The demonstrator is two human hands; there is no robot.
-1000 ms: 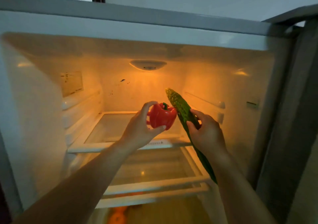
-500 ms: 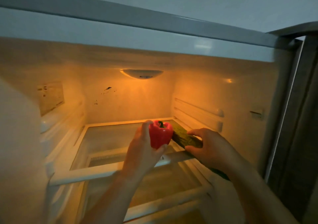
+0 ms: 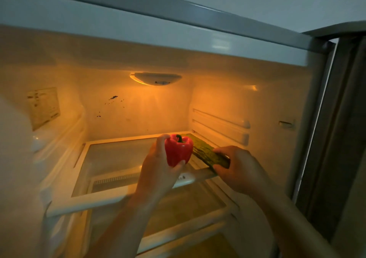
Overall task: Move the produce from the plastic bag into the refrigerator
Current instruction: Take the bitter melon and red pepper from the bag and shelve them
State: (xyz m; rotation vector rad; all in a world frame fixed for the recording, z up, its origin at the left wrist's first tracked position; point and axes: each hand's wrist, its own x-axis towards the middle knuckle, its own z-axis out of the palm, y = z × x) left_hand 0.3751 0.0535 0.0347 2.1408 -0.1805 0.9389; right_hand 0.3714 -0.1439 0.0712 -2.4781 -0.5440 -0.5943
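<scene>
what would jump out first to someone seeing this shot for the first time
A bright red bell pepper, held in the left hand over the front of the upper glass shelf, stands out against the amber-lit refrigerator interior. Just to its right, the right hand grips a bumpy green bitter gourd, angled toward the shelf's back right corner. Above them glows the lamp, high on the back wall.

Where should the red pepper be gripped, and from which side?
Probably grip the red pepper around its broad body, coming from its left, as the left hand does: it sits stem-up, and the bumpy green gourd lies close on its right side.
</scene>
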